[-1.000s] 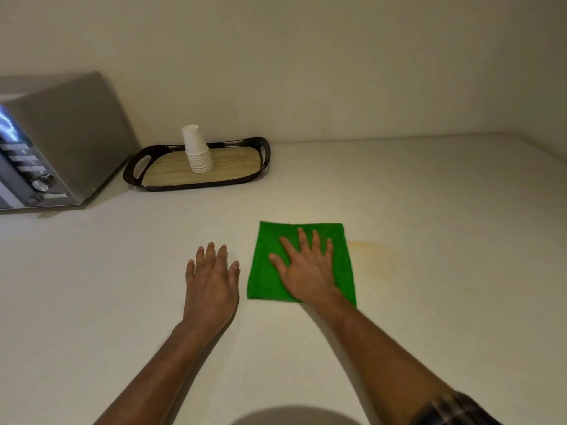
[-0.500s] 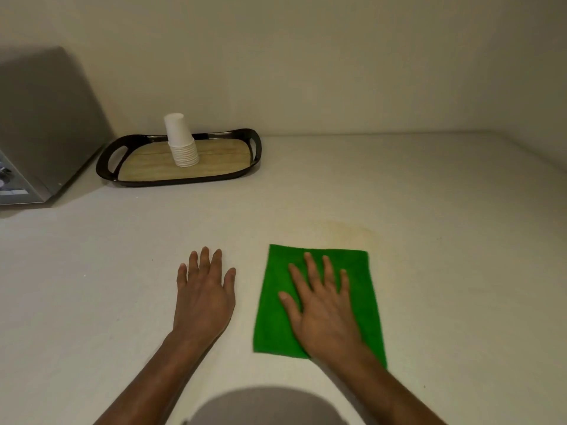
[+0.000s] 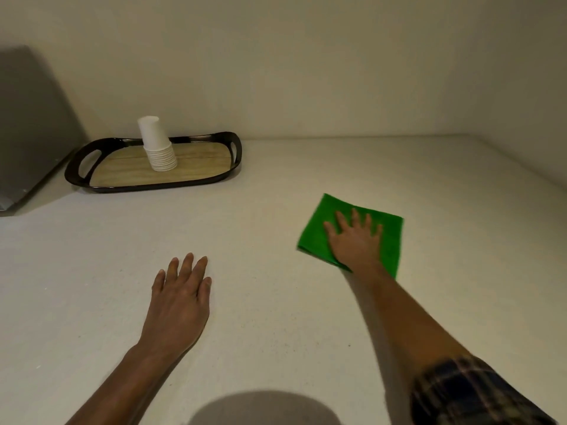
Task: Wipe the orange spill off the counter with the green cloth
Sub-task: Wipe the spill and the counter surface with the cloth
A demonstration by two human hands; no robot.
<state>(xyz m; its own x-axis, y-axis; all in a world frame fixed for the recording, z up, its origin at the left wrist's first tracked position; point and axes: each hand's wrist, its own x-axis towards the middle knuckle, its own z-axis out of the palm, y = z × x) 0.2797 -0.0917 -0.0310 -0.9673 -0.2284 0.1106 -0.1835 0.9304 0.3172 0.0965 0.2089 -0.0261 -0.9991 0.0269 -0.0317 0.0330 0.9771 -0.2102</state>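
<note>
The green cloth (image 3: 391, 240) lies flat on the pale counter (image 3: 276, 185), right of centre. My right hand (image 3: 356, 240) presses down on it with fingers spread, palm flat on the fabric. My left hand (image 3: 181, 299) rests flat on the bare counter to the left, fingers apart, holding nothing. No orange stain shows on the counter around the cloth; anything under the cloth is hidden.
A black tray with a wooden base (image 3: 214, 179) sits at the back left with a stack of white paper cups (image 3: 156, 148) on it. A grey microwave side (image 3: 30, 127) stands at the far left. Walls close the back and right.
My right hand has slid the cloth away from me and to the right, over the spot where the faint orange mark showed. My left hand stayed flat on the counter.
</note>
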